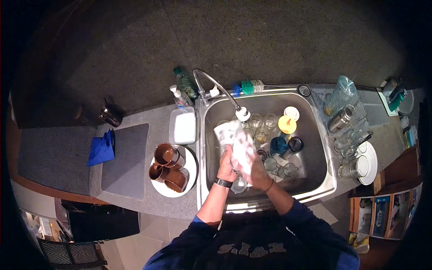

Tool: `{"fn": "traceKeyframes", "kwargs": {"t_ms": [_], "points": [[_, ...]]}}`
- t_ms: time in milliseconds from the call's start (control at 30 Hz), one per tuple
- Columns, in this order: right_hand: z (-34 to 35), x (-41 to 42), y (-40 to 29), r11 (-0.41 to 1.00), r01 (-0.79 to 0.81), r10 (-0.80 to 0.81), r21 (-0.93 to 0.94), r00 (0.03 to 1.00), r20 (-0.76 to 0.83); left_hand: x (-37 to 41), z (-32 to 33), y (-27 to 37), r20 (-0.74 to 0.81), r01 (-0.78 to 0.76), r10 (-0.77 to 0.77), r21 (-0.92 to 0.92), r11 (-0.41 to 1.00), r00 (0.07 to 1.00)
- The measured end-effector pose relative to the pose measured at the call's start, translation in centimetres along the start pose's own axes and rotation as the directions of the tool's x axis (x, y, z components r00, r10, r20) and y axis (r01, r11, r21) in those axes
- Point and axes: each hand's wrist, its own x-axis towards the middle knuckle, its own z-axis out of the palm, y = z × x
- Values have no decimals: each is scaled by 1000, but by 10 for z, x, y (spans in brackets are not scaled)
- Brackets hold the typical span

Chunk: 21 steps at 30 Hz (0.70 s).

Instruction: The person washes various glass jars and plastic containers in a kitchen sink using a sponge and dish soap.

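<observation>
Both hands are over the left part of a stainless steel sink [314, 114], just under the faucet head [243, 114]. My left hand [226, 165] grips a white item with a dark pattern [228, 131]. Against its right side, my right hand [259, 173] holds a blurred white and pinkish part [244, 150]; whether this is one piece with the other, I cannot tell. Below and around them in the sink stand several clear glasses [255, 120], a blue cup [278, 145], a dark cup [295, 144] and a yellow lid [287, 125].
Left of the sink, brown mugs [166, 154] sit on a white plate [193, 165], with a white-filled plastic tub [182, 125] behind. A pump bottle [180, 97] stands by the faucet. On the right are a steel tumbler [341, 118], glass mugs [344, 146] and white plates [372, 165].
</observation>
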Motion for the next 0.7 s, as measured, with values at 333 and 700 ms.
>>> {"fn": "traceKeyframes", "kwargs": {"t_ms": [333, 700], "points": [[-11, -2, -45, 966, 186, -178, -179, 982, 61, 2, -2, 30, 112, 68, -51, -150, 986, 992], [44, -12, 65, -513, -363, 388, 778, 710, 587, -3, 43, 20, 228, -523, 621, 779, 345, 750]]}}
